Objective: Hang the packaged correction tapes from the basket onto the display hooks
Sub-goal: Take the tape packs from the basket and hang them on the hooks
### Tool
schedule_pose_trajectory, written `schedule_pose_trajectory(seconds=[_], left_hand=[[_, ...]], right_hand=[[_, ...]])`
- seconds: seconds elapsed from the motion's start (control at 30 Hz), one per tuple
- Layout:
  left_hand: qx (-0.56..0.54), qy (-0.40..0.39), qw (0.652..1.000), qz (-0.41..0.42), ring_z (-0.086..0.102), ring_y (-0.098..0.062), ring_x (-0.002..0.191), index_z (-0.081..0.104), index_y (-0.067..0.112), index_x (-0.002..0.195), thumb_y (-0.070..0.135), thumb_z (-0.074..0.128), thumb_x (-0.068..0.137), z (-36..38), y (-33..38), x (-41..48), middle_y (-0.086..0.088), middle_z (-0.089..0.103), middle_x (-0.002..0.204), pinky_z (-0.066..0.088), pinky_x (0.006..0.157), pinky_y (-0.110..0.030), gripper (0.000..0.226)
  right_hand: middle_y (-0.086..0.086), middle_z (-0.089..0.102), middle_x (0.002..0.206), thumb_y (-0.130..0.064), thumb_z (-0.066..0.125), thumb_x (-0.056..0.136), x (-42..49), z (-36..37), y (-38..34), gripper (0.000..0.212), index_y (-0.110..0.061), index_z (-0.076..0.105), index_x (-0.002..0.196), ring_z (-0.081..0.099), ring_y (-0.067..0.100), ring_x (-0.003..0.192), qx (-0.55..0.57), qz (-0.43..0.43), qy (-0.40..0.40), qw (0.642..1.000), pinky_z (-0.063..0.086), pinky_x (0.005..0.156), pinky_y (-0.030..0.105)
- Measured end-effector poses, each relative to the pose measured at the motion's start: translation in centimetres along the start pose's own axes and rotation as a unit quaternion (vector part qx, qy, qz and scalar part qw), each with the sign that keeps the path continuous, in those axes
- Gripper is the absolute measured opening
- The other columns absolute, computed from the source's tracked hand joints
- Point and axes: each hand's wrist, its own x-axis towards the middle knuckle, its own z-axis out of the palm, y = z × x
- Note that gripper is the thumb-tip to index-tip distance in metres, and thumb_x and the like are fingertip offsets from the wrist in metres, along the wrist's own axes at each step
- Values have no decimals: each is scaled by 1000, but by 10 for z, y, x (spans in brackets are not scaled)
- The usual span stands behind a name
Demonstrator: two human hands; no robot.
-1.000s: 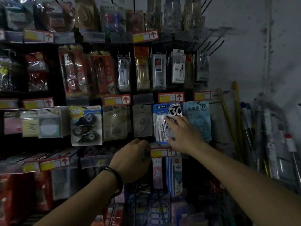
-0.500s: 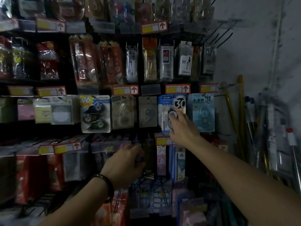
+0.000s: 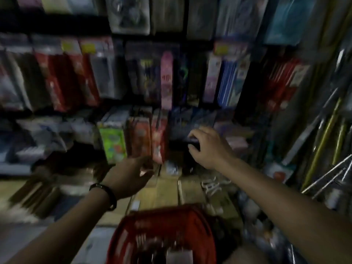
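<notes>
The view is blurred and tilted down. A red basket (image 3: 163, 223) sits low in the middle, with pale packages (image 3: 178, 253) dimly visible inside. My left hand (image 3: 131, 174), with a dark wristband, hovers above the basket's far left with relaxed fingers and holds nothing. My right hand (image 3: 207, 147) hangs further right in front of the lower shelf goods, fingers loosely curved downward, with nothing visible in it. The hanging correction tape packs (image 3: 285, 20) show only as blurred shapes along the top edge.
Rows of hanging stationery packs (image 3: 165, 79) fill the rack ahead. Cardboard boxes (image 3: 167, 189) lie on the floor beyond the basket. Long rods and poles (image 3: 323, 141) lean at the right. Boxed goods (image 3: 112, 141) stand on the low shelf.
The camera has swung down from the tape row to the basket. My right hand has left the hung blue pack and dropped lower. My left hand has also come down.
</notes>
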Motion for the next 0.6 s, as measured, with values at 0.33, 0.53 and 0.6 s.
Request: schedule_pose_trajectory(seconds=[0.33,0.53,0.6], left_hand=[[-67,-185,971,-135,68,-5,94,65,36,113,38,62,101,170,-94,-82,18,67,104,56,80,-26,12],[-92,-290,934,-190,67,-25,121,61,33,136,44,56,100,256,-119,-80,0,71,130,54,105,-42,38],[-100,-322,928,-159,64,-26,127,55,28,146,39,56,104,272,-116,-73,-4,67,139,50,110,-40,43]], right_hand=[[-10,67,103,-37,70,92,-129,240,-12,18,-30,69,108,66,8,93,152,150,-300,930,60,81,36],[-7,71,89,-21,76,86,-178,369,3,11,-24,72,96,69,16,85,191,289,-358,867,55,75,33],[-1,71,83,-9,75,84,-196,405,13,11,-16,71,91,68,19,80,218,344,-368,836,51,71,33]])
